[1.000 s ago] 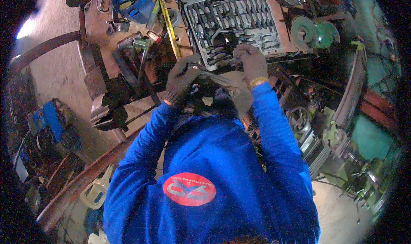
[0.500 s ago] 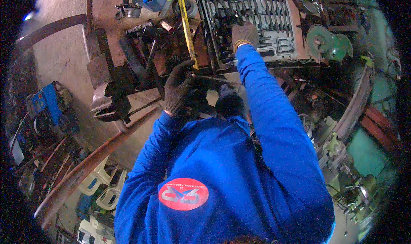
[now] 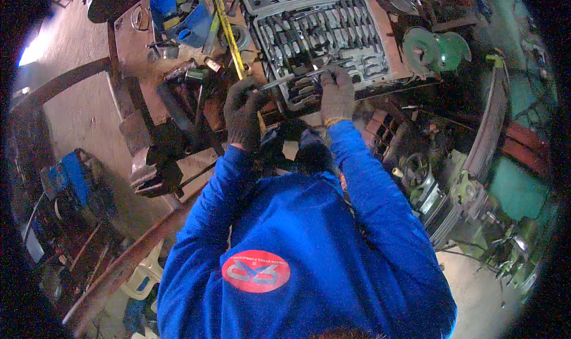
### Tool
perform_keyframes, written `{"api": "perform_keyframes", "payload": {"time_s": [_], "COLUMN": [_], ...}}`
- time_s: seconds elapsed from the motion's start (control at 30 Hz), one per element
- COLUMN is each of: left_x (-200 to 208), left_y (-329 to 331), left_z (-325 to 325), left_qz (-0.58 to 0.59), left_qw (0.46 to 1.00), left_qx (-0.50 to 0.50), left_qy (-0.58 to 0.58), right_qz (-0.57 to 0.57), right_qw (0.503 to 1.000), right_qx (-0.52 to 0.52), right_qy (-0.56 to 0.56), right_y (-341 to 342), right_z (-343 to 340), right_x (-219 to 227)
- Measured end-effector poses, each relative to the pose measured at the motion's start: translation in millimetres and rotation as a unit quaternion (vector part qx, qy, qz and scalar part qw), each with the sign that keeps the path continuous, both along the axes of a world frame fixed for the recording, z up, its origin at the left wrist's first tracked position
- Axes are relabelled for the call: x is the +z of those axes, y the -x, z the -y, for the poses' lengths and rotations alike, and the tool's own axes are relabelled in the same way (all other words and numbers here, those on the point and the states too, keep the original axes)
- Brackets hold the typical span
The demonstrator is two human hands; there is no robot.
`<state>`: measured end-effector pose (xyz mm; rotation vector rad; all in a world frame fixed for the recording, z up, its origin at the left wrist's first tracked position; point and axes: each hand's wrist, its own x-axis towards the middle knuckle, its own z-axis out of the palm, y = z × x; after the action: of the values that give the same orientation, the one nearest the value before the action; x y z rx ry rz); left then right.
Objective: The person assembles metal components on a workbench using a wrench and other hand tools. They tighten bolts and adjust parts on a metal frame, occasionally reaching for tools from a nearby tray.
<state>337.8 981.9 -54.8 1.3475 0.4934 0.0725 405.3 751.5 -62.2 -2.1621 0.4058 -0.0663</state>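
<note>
My gloved left hand is closed around one end of a slim silver metal bar, which points up and right toward my other hand. In my gloved right hand, the fingers pinch a short metal piece close to the bar's far end. I cannot tell whether the two pieces touch. Both hands are over the near edge of an opened grey tool case, its moulded slots filled with rows of wrenches and small metal bits.
A yellow measuring tape lies left of the case, beside a blue container of small tools. Green round discs stand at the right. A vise-like metal block juts out at the left edge of the bench.
My right hand has come back from inside the case toward my left hand, now with a short metal piece. The left hand has risen slightly, its bar tilting upward.
</note>
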Motion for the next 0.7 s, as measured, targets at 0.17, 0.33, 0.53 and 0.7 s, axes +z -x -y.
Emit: {"api": "perform_keyframes", "payload": {"time_s": [0.17, 0.33, 0.53, 0.7], "left_x": [-25, -62, -33, 11], "left_y": [-57, -113, -129, -80], "left_z": [32, 79, 86, 110], "left_qz": [0.011, 0.075, 0.143, 0.062], "left_qw": [1.0, 0.996, 0.77, 0.912], "left_qx": [-0.004, -0.038, -0.185, -0.243], "left_qy": [0.012, -0.031, -0.594, -0.326], "right_qz": [0.027, 0.051, 0.03, -0.055], "right_qw": [0.998, 0.987, 0.987, 0.976], "right_qx": [0.042, 0.125, 0.138, 0.14], "right_qy": [0.026, 0.085, 0.074, 0.155], "right_y": [24, 47, 68, 94], "right_z": [33, 57, 77, 94], "right_x": [23, 63, 99, 120]}}
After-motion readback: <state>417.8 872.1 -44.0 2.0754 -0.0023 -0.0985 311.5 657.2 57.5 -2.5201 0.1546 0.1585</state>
